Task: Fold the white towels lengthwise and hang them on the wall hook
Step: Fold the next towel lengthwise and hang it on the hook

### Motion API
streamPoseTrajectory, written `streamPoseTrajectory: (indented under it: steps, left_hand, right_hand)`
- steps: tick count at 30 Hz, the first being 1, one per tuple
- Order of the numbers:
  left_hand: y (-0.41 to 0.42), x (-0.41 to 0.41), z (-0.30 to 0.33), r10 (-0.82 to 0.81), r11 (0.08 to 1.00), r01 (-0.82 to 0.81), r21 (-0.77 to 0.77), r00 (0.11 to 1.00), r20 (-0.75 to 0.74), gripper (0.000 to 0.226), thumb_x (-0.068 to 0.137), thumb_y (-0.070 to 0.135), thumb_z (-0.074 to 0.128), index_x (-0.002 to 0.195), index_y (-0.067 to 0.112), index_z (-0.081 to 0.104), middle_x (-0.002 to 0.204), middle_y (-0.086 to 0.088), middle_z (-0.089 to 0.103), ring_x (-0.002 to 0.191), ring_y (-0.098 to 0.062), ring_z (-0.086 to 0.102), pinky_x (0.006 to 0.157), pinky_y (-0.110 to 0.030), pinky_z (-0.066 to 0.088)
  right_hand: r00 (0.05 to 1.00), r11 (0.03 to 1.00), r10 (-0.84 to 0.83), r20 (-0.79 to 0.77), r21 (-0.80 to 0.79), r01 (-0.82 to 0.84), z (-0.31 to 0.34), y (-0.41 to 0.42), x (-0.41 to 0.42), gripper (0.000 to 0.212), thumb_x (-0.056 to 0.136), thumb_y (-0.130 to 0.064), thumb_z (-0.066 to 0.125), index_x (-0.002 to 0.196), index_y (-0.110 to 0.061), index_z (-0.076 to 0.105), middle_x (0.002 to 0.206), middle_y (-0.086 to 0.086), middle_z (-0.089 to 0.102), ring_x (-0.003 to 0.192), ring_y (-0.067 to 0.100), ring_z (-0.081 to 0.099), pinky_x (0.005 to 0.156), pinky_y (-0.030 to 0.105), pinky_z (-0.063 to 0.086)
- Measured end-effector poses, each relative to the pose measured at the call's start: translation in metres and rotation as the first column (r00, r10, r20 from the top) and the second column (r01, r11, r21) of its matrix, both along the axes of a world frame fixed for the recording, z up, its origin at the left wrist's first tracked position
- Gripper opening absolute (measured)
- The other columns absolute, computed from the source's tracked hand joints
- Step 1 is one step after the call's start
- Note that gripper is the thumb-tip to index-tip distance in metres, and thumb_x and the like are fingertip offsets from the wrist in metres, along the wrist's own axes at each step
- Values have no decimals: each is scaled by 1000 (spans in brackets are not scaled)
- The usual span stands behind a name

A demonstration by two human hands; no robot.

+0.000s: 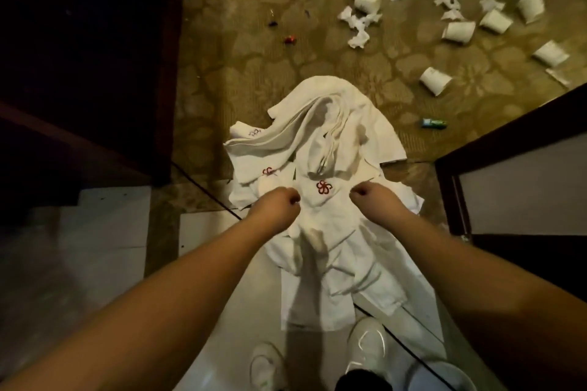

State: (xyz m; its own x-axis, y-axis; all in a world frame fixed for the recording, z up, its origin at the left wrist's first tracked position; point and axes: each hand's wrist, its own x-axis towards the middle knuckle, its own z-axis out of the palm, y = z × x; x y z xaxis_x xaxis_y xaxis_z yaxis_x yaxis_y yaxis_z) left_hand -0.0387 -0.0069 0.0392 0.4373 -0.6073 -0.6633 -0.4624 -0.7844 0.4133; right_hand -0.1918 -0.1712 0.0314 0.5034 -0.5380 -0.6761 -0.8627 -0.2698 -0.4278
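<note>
I hold up a white towel (pixel 320 251) with a red flower emblem near its top edge. My left hand (pixel 281 203) grips the top edge to the left of the emblem. My right hand (pixel 365 198) grips the same edge to the right. The towel hangs down between my forearms toward my white shoes (pixel 365 349). More white towels (pixel 305 130) lie crumpled in a heap on the floor just beyond my hands, some showing the same red emblem. No wall hook is in view.
Several white paper cups (pixel 435 81) and torn tissues (pixel 359 25) litter the patterned carpet ahead. A small green packet (pixel 433 123) lies to the right. Dark furniture (pixel 79 57) stands on the left, a dark-framed door (pixel 508 168) on the right. White tiles (pixel 104 232) lie underfoot.
</note>
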Motion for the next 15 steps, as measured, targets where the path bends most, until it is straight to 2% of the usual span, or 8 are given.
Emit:
streamPoseTrajectory:
  steps: [2, 4, 7, 10, 12, 15]
  left_hand:
    - [-29, 6, -31, 103, 991, -106, -78, 994, -41, 32, 97, 19, 50, 125, 20, 66, 125, -6, 66, 107, -25, 63, 80, -26, 46]
    - [-54, 10, -55, 194, 968, -204, -144, 977, -84, 34, 98, 15, 48, 128, 18, 65, 128, -8, 65, 109, -28, 62, 80, -26, 45]
    - [-80, 15, -93, 297, 920, -333, -205, 936, -190, 41, 100, 16, 48, 140, 18, 54, 142, -5, 56, 124, -26, 56, 100, -33, 46]
    - [-94, 18, -125, 361, 880, -423, -215, 891, -276, 46, 101, 19, 47, 147, 19, 47, 148, -4, 51, 131, -26, 51, 109, -37, 42]
    - [-100, 18, -140, 377, 870, -460, -179, 854, -358, 42, 101, 13, 45, 142, 17, 53, 143, -8, 56, 126, -26, 54, 106, -37, 46]
    - [-105, 17, -144, 405, 841, -517, -158, 796, -450, 34, 103, 19, 49, 134, 16, 61, 129, -6, 63, 111, -20, 60, 81, -25, 49]
  right_hand:
    - [995, 996, -89, 45, 18, 88, -32, -11, 21, 35, 99, -29, 53, 127, -12, 64, 127, 11, 65, 117, 30, 58, 86, 27, 41]
    - [973, 976, -208, 99, 90, 200, -63, -18, 37, 46, 98, -30, 54, 141, -15, 52, 137, 9, 59, 121, 28, 56, 96, 30, 45]
    - [884, 884, -430, 185, 287, 370, -110, -20, 53, 63, 95, -29, 55, 153, -20, 34, 147, 4, 47, 126, 25, 52, 106, 42, 46]
    - [777, 759, -593, 211, 467, 453, -139, -22, 65, 54, 99, -25, 52, 150, -19, 37, 130, 2, 51, 114, 21, 54, 101, 41, 51]
    - [723, 677, -661, 199, 575, 460, -152, -25, 72, 43, 100, -29, 53, 141, -18, 47, 124, 4, 58, 105, 19, 60, 99, 41, 52]
    - [695, 636, -691, 199, 623, 455, -158, -30, 75, 38, 100, -33, 56, 132, -13, 57, 115, 8, 66, 94, 19, 69, 96, 39, 54]
